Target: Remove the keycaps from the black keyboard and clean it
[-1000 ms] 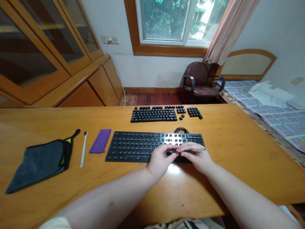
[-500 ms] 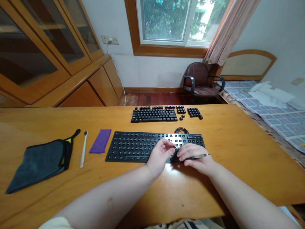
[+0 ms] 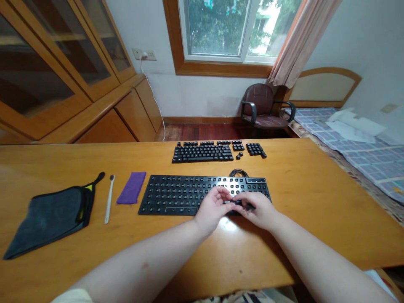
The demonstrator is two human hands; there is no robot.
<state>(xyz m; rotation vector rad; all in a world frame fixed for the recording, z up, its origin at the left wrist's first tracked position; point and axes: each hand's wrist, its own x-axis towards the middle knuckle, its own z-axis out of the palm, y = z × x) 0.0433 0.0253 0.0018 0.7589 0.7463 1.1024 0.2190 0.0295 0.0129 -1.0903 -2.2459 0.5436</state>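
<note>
A black keyboard (image 3: 176, 191) without keycaps, rows of bare switches showing, lies lengthwise on the wooden table. Above its right part my two hands meet at the fingertips. My left hand (image 3: 214, 208) has thumb and fingers pinched together. My right hand (image 3: 257, 210) is bent toward it, fingers closed. Between the fingertips sits a small black piece (image 3: 236, 202), mostly covered, its kind not clear. Behind the keyboard, black keycaps (image 3: 203, 153) lie in keyboard order, with a separate number-pad block (image 3: 256, 149) and two loose keycaps (image 3: 239, 156).
Left of the keyboard lie a purple cloth (image 3: 131, 188), a white-handled toothbrush (image 3: 109, 200) and a grey zip pouch (image 3: 57, 214). A coiled black cable (image 3: 239, 172) rests behind the keyboard. Beyond the table (image 3: 315, 202) stand a chair (image 3: 260, 105) and a bed (image 3: 350, 130).
My right hand has turned, its fingers now bent in against my left fingertips. A thin metallic item that showed across it is out of sight. The view has shifted slightly.
</note>
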